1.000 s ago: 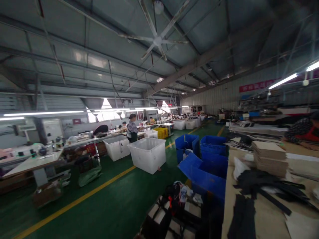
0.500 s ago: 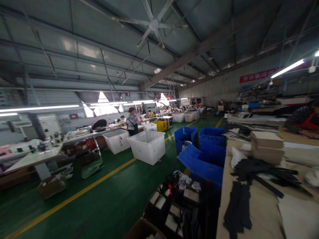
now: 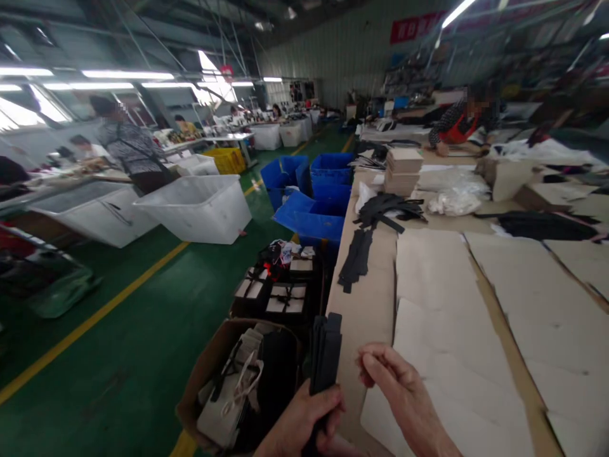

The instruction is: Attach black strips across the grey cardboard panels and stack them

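Note:
My left hand (image 3: 304,422) is closed round a flat stack of black strips (image 3: 326,352), held upright at the near left edge of the long brown table (image 3: 371,298). Just to its right, my right hand (image 3: 399,393) hovers over a pale sheet of card (image 3: 442,343), fingers curled loosely together with nothing visible in them. More black strips (image 3: 356,257) lie further up the table, beside a tangled black heap (image 3: 387,209).
An open cardboard box (image 3: 238,381) with white bags and a black crate (image 3: 280,292) stand on the green floor left of the table. Blue bins (image 3: 314,209) and white tubs (image 3: 200,206) lie beyond. People work at a left bench (image 3: 128,149) and at the far table (image 3: 459,124).
The view has dropped from the ceiling and hall down to the table. Both my hands and the held black strips have come into sight at the bottom.

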Tool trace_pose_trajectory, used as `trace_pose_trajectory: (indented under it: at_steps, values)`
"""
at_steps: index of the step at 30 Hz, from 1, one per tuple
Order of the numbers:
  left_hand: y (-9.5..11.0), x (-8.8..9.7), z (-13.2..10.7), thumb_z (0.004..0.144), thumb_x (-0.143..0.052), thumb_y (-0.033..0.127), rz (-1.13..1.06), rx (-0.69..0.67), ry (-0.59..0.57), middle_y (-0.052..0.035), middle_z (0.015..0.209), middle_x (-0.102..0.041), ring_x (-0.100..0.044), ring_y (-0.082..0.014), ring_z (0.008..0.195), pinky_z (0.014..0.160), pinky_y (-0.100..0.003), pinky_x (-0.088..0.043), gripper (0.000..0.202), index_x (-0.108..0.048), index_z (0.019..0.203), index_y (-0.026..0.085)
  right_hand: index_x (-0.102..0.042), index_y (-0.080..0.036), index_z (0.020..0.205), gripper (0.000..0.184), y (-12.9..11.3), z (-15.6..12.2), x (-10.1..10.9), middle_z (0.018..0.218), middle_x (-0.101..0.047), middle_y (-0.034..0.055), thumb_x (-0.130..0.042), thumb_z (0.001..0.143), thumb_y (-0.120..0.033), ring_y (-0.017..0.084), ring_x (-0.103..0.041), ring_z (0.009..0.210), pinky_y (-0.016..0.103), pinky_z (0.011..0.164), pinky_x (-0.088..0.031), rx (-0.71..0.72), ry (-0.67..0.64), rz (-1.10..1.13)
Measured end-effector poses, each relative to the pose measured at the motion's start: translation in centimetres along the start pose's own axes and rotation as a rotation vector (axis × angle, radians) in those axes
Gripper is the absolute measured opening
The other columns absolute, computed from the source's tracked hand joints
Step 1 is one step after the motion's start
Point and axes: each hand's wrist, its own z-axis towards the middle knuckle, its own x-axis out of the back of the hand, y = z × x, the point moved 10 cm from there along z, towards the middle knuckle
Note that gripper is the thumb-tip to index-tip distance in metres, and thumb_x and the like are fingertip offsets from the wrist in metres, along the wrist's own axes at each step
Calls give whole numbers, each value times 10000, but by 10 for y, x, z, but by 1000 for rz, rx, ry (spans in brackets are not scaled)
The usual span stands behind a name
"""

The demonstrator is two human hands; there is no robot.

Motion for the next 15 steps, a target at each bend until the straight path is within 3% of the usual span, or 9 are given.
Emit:
trace_pose_trajectory:
  at_steps: [4,7,11,13,15]
  values:
    - [-10,-17,5,729,-678,571,-30,49,-92,62,442,-475,-317,-42,324,367,-185,-236,430,-577,755,154,-656,-249,1120,274,2,-3,-3,1015,-615,50,-543,914,-390,154,-573,804,284,728,-477,156,-53,-134]
    - [-16,-28,10,722,-683,593,-61,89,-138,65,432,-464,-297,-37,311,354,-185,-215,452,-574,746,155,-621,-261,1209,312,-6,-6,-7,1033,-583,53,-495,924,-262,143,-563,804,281,731,-481,292,-91,-281]
    - [-23,-28,11,732,-685,593,-48,131,-138,58,426,-474,-298,-37,308,352,-187,-228,448,-593,761,155,-583,-245,1252,376,1,-2,-4,1012,-559,51,-500,890,-184,131,-565,763,279,717,-499,279,-79,-353]
    - [-28,-16,11,716,-702,604,40,174,-21,38,442,-501,-359,-56,333,363,-196,-268,459,-622,762,154,-582,-244,1247,387,6,1,-1,1011,-562,51,-512,873,-170,132,-573,758,283,714,-510,266,-54,-374]
    - [-28,-2,14,708,-721,599,162,219,179,1,550,-588,-495,-101,435,409,-213,-368,461,-657,820,156,-596,-243,1229,375,2,1,4,1007,-587,56,-526,866,-182,146,-588,780,300,728,-522,303,-18,-413]
